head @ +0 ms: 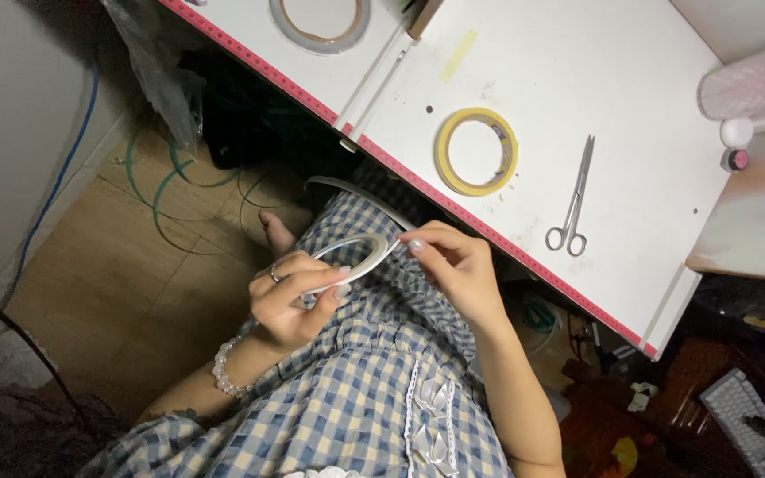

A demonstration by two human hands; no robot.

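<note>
Holding thin white tape ring, narrow, near flat: left hand grip closed on rim, right hand pinching edge.

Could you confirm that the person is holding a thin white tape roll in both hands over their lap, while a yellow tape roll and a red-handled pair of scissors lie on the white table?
Not quite: the head view shows the scissors are bare silver metal, not red-handled. The rest holds: the left hand and right hand hold the thin white tape roll over the lap, and the yellow tape roll lies on the white table.
</note>
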